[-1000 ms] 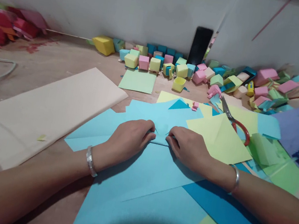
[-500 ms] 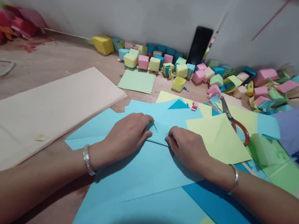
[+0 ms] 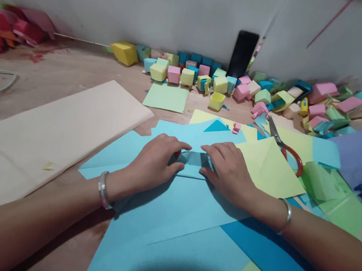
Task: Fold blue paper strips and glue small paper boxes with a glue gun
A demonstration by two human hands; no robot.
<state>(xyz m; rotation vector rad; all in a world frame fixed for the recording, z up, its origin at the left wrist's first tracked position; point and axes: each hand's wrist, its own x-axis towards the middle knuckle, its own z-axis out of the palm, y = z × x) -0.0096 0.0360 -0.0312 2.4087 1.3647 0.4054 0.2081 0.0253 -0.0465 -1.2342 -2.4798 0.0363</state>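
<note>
Between my two hands is a small light-blue piece of folded paper [image 3: 194, 158], its far edge raised. My left hand [image 3: 160, 157] grips its left end, with the thumb at the near edge and the fingers at the far edge. At the right end my right hand [image 3: 228, 171] holds it the same way. Under both hands lies a large light-blue sheet [image 3: 166, 225]. Parts of the folded piece are hidden behind my fingers.
Scissors with red handles [image 3: 290, 156] lie right of my hands on yellow paper [image 3: 265, 168]. A cream sheet [image 3: 59, 133] is on the left. Small paper boxes [image 3: 187, 77] line the wall, where a black phone [image 3: 242, 55] leans.
My fingers have moved up and forward, away from the thumbs. The far edge of the folded light-blue paper now stands raised between my hands.
</note>
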